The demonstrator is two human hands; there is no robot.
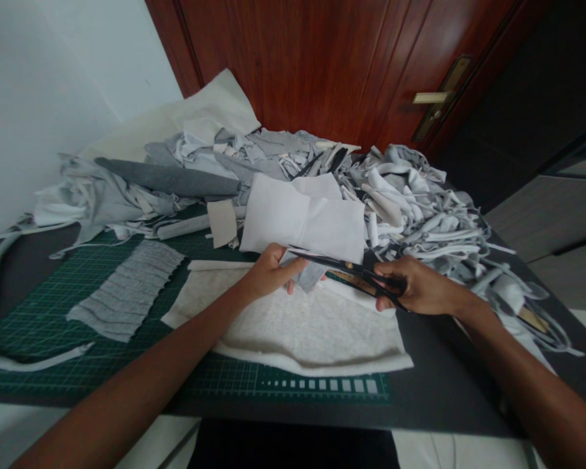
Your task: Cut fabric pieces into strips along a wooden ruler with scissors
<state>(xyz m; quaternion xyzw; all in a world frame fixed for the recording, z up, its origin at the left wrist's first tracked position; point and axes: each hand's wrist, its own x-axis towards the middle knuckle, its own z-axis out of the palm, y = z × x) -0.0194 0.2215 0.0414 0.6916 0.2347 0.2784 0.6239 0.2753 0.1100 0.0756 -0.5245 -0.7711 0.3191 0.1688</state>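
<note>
My right hand (413, 284) is closed round the handles of black scissors (354, 268). Their blades point left and lie along the top of a small grey fabric piece (309, 276). That piece is pinched in my left hand (272, 272), thumb on top, close to the blade tips. Below both hands a cream fabric piece (293, 332) with curled edges is spread out. Just beyond them lie white sheets (305, 218) with a fold line. Whether the blades are cutting into the grey piece I cannot make out.
A green cutting mat (29, 326) covers much of the dark table (437, 404). A ribbed grey knit piece (129, 290) lies at left. Fabric scraps (420, 202) heap along the back and right, before a wooden door (293, 65). A beige piece (222, 223) rests near the white sheets.
</note>
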